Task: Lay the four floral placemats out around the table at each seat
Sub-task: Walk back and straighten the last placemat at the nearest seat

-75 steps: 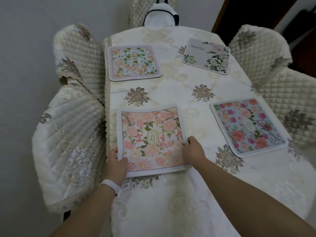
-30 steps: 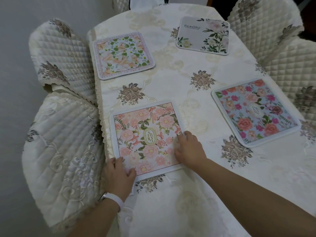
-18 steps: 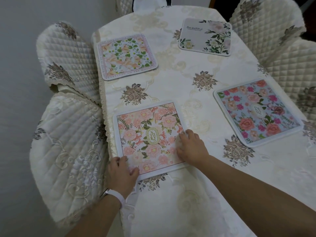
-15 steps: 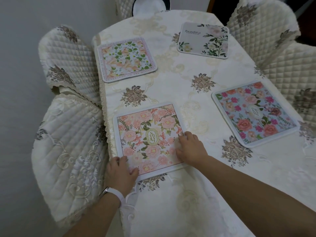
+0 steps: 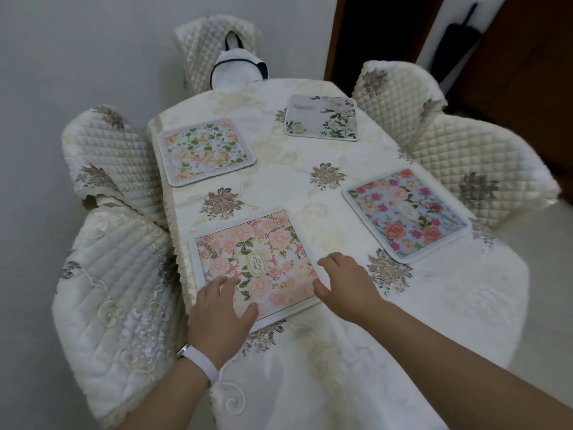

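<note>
Four floral placemats lie flat on the cream-clothed table [image 5: 341, 352]. The pink rose placemat [image 5: 251, 262] sits near left, the blue one with red and pink roses [image 5: 406, 214] near right, the green-leaf one [image 5: 204, 150] far left, and the pale one with white flowers [image 5: 321, 117] far right. My left hand [image 5: 221, 315] rests flat, fingers spread, on the pink placemat's near left corner. My right hand [image 5: 345, 283] lies with loosely curled fingers at its right edge. Neither hand grips anything.
Quilted cream chairs stand around the table: two on the left [image 5: 114, 156] [image 5: 121, 293], two on the right [image 5: 393, 91] [image 5: 477, 172], one at the far end [image 5: 214, 41] with a white bag [image 5: 237, 68]. A wall runs along the left; a dark doorway [image 5: 381, 35] is behind.
My left hand has slid from the pink placemat's near left edge up onto its surface. My right hand stays at its right edge. My head has lifted, showing more of the room.
</note>
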The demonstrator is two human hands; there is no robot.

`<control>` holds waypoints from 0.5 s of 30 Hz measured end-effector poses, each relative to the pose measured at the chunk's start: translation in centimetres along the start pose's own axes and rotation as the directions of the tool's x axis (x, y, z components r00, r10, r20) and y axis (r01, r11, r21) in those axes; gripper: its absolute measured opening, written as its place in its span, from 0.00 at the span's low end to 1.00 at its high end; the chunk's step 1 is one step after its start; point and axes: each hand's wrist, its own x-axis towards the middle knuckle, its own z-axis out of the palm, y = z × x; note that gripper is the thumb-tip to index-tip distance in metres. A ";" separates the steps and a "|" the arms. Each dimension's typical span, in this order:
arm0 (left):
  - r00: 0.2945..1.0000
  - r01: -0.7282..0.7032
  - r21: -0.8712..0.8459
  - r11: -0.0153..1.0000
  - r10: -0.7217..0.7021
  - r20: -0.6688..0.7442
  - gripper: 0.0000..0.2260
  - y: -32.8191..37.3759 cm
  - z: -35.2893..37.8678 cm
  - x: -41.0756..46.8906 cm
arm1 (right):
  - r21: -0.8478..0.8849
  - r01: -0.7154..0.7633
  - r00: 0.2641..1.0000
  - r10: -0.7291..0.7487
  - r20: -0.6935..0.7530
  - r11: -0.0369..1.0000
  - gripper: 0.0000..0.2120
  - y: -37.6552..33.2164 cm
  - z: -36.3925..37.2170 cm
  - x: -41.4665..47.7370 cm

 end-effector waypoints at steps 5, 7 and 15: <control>0.982 -0.149 -0.035 0.988 0.152 0.112 0.25 3.3 0.5 -0.3 | -0.005 -0.083 0.996 0.082 -0.030 0.997 0.21 2.0 -2.6 -3.9; 0.972 -0.195 -0.052 0.979 0.200 0.121 0.23 4.8 0.6 -0.7 | -0.008 -0.113 0.993 0.113 -0.041 0.994 0.21 2.8 -3.6 -5.3; 0.923 -0.374 -0.031 0.927 0.376 0.085 0.21 12.2 0.1 -4.2 | 0.038 -0.090 0.973 0.096 -0.209 0.995 0.18 7.5 -8.8 -10.9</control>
